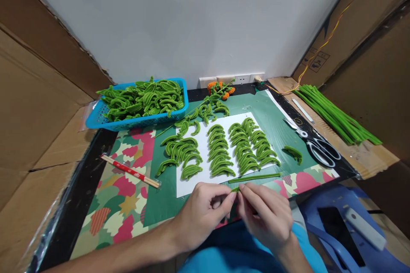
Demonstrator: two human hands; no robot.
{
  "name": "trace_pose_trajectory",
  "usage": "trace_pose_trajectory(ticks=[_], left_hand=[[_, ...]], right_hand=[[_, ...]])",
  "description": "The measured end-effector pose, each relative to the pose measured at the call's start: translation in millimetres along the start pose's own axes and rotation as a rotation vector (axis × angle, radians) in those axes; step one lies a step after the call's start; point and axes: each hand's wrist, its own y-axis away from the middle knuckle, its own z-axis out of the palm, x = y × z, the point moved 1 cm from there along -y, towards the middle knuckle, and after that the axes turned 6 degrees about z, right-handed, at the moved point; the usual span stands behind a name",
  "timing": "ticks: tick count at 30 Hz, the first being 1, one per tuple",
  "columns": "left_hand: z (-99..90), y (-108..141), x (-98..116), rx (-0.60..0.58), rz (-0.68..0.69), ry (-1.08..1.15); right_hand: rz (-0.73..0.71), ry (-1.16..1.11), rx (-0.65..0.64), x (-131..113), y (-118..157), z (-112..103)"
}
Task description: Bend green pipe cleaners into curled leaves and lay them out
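My left hand and my right hand meet at the table's front edge, fingertips pinched on a short green fuzzy piece between them. Most of that piece is hidden by the fingers. Just beyond them a straight green fuzzy stem lies across the lower edge of a white sheet. Curved green fuzzy pieces are laid in columns on the sheet. A loose green piece rests to the right on the green mat.
A blue basket heaped with green pieces stands back left. Wrapped chopsticks lie left. Orange fuzzy flowers are at the back. Scissors, a white pen and a bundle of green stems lie right. A blue stool holds a phone.
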Motion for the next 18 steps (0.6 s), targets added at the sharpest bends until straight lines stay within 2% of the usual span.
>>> trace_pose_trajectory(ticks=[4, 10, 12, 14, 18], left_hand=[[0.5, -3, 2, 0.016, 0.023, -0.009], [0.1, -3, 0, 0.005, 0.016, 0.001], [-1.2, -3, -3, 0.011, -0.016, 0.054], [-2.8, -4, -7, 0.018, -0.045, 0.125], [-5.7, -6, -11, -0.013, -0.043, 0.167]], right_hand=[[0.166, -0.099, -0.062, 1, -7, -4], [0.207, -0.131, -0.062, 4, -9, -10], [0.256, -0.131, -0.089, 14, -11, -21], [0.393, -0.120, -0.083, 29, -13, -40], [0.732, 0.000, 0.111, 67, -11, -83]])
